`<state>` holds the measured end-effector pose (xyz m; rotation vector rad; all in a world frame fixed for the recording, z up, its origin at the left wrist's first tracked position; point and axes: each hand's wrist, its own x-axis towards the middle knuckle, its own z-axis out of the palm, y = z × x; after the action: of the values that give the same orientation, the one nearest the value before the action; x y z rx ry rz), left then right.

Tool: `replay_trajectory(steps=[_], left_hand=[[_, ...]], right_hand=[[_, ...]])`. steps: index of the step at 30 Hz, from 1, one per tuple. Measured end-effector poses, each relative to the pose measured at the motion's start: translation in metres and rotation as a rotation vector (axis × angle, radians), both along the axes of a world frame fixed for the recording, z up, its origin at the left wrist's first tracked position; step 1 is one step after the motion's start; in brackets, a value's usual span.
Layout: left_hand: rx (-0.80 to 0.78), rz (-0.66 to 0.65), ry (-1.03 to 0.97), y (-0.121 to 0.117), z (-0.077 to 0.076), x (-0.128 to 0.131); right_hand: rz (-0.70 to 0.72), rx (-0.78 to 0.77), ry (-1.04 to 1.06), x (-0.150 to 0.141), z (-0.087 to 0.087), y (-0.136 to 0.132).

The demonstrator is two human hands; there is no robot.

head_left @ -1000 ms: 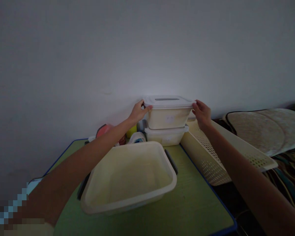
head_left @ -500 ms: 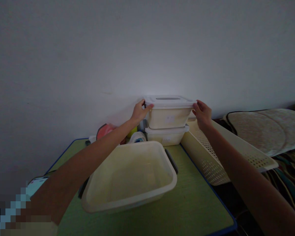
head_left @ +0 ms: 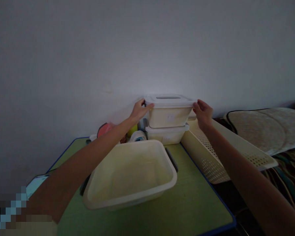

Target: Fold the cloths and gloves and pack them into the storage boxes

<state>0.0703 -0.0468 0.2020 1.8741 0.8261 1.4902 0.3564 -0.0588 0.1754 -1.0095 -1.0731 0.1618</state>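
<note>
1. The left hand (head_left: 139,110) bends its fingers around the left end of the white lid (head_left: 173,102), with the thumb at the front edge.
2. The right hand (head_left: 203,113) pinches the other end between thumb and fingers. I think the two ends are held so that the lid stays level.
3. The lid sits on the upper box (head_left: 159,118), which seems to rest upon the lower box (head_left: 167,138). This pile stands at the back of the green table (head_left: 191,200), near the wall (head_left: 147,49), perhaps because the open tub (head_left: 129,197) takes the front part.
4. The basket (head_left: 207,165) is just beside the table's right edge; the right arm hides a part of it.
5. The left arm crosses over the tub's left rim and partly covers a red thing (head_left: 102,129) and a yellow thing (head_left: 132,130), so I cannot say what they are.
6. The fingertips behind the lid are hidden, and the boxes' labels are too blurred for reading. The lower left corner is masked by coarse squares.
</note>
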Motion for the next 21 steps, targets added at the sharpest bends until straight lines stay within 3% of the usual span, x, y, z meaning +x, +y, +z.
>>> replay_trajectory(steps=[6,10,15,21], left_hand=[[-0.104,0.026,-0.006,-0.007,0.009,-0.002],[-0.205,0.075,-0.045,-0.022,0.021,-0.020],[-0.273,-0.006,-0.141,-0.066,0.027,-0.061],[-0.212,0.079,-0.150,-0.126,0.006,-0.104]], right_hand=[[-0.102,0.061,0.037,-0.004,0.002,-0.014],[-0.132,0.086,0.049,-0.016,-0.006,-0.039],[0.042,-0.004,-0.005,-0.046,-0.035,-0.077],[0.242,-0.165,-0.054,-0.077,-0.077,-0.107]])
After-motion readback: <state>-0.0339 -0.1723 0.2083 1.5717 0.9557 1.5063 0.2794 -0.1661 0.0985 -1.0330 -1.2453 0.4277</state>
